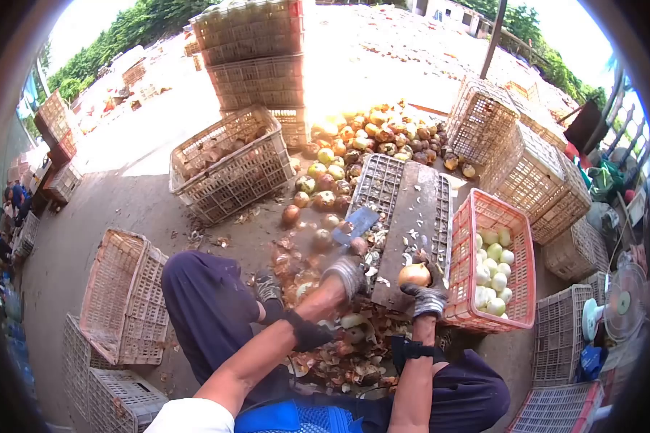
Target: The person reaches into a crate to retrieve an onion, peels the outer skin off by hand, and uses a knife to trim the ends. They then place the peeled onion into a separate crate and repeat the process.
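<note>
At frame centre, the right hand (427, 299) clasps an onion (414, 275) beside a red crate (492, 211). The left hand (344, 276) grips a cleaver (356, 225).

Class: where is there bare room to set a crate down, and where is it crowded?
Bare concrete lies between the tilted crate and empty crates. The far end of the board, beside the red crate, is mostly free. Crowded: peels below the left hand (cleaver) and right hand (onion); onion pile beyond.
</note>
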